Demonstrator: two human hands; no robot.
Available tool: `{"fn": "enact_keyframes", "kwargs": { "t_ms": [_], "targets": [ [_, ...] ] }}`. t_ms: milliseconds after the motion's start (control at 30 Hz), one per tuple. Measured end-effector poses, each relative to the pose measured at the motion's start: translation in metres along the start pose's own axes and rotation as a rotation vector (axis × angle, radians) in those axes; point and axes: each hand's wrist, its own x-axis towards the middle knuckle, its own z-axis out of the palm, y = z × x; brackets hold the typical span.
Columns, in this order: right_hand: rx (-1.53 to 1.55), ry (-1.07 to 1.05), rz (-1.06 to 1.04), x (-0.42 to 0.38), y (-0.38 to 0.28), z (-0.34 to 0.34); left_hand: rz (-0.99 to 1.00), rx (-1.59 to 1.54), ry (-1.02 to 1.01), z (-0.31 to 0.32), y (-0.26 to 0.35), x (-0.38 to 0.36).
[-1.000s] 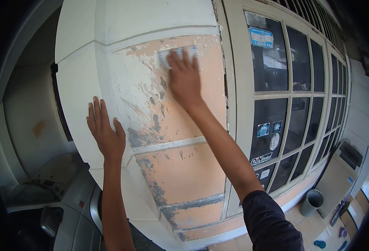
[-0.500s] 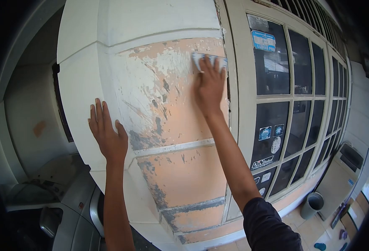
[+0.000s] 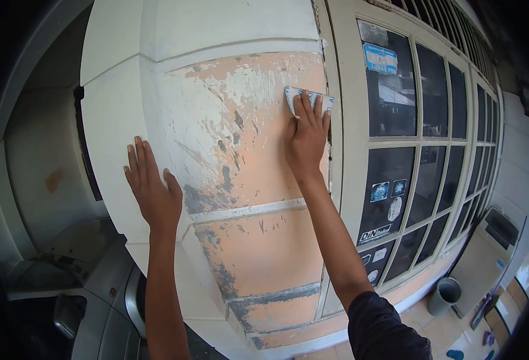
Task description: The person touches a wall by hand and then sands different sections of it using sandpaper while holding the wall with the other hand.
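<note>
Under the fingers of my right hand [image 3: 308,135] is a folded sheet of sandpaper [image 3: 296,96], its white back printed in blue. The hand presses it flat to the wall, near the right edge of a scraped panel [image 3: 270,162] beside the door frame. Patches of peach, white and grey show on that panel. My left hand [image 3: 155,189] rests on the white pillar [image 3: 111,126] to the left, fingers stretched out and thumb apart, holding nothing.
A door with dark glass panes [image 3: 390,174] and stickers stands right of the wall. A grey bucket [image 3: 444,297] and a washing machine [image 3: 486,246] are at the lower right, with sandals [image 3: 455,354] on the tiles. A car [image 3: 90,300] stands at the lower left.
My right hand has slid a little way down the panel with the sandpaper. My left hand stays at about the same spot on the pillar.
</note>
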Motion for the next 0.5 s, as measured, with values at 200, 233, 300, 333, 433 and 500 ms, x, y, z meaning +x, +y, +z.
{"fn": "enact_keyframes", "kwargs": {
  "t_ms": [200, 233, 300, 333, 433, 500],
  "targets": [
    [0.101, -0.331, -0.556, -0.035, -0.099, 0.049, 0.047, -0.017, 0.006, -0.002, -0.003, 0.001],
    [0.116, -0.327, -0.555, -0.035, -0.090, 0.045, 0.049, -0.016, 0.000, -0.003, -0.003, 0.001],
    [0.155, -0.260, -0.500, -0.026, -0.053, 0.027, 0.058, -0.005, -0.001, -0.003, -0.002, -0.001],
    [0.075, -0.220, -0.406, -0.018, -0.029, 0.008, 0.059, 0.006, 0.002, -0.003, -0.002, 0.000],
    [-0.053, -0.117, -0.072, -0.010, 0.027, -0.018, 0.043, 0.096, -0.022, -0.002, 0.003, 0.001],
    [-0.043, -0.112, -0.119, -0.017, 0.008, -0.005, 0.060, 0.130, -0.043, -0.003, 0.006, -0.001]
  ]
}}
